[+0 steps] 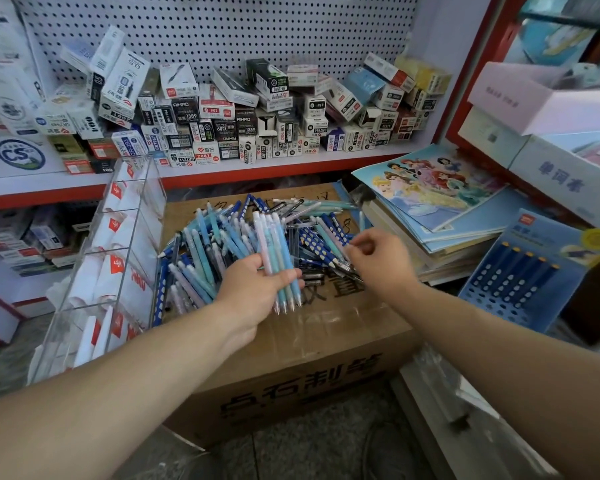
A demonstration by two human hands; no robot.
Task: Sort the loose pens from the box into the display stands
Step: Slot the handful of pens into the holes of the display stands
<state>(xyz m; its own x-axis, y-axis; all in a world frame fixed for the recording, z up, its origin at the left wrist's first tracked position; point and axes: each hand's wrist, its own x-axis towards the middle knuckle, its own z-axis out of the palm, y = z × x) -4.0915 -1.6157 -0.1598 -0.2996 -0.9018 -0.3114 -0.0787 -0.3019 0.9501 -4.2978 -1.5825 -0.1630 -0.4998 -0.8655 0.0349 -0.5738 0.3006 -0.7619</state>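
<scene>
I'm in the gathering step, pulling matching pens out of the heap before anything goes to a stand. My left grip is wrapped round a bundle of pastel pens. They are blue, mint and pink barrels with tips pointing down toward me, held just over the near edge of the heap of loose pens. That heap lies on the closed, taped top of the cardboard box, not inside it, and mixes pastel barrels with dark blue dotted ones. My right grip is down on the heap's right side, fingers curled toward the thumb. I cannot tell whether it is pinching a pen or only raking among them.

Next, I judge, the right grip has to draw out one more pastel pen without sweeping its neighbours off the box. It then feeds that pen into the bundle, and the bundle goes to a stand. The clear display stand is just beside the box on the left. The blue display stand leans further off to the right, with a row of dark blue pens in it.

The clear stand's compartments show white packets with red marks, and the glare keeps me from seeing which slots are free. The undersides of my right fingers are hidden. The heap's far edge fades into shadow under the shelf.
</scene>
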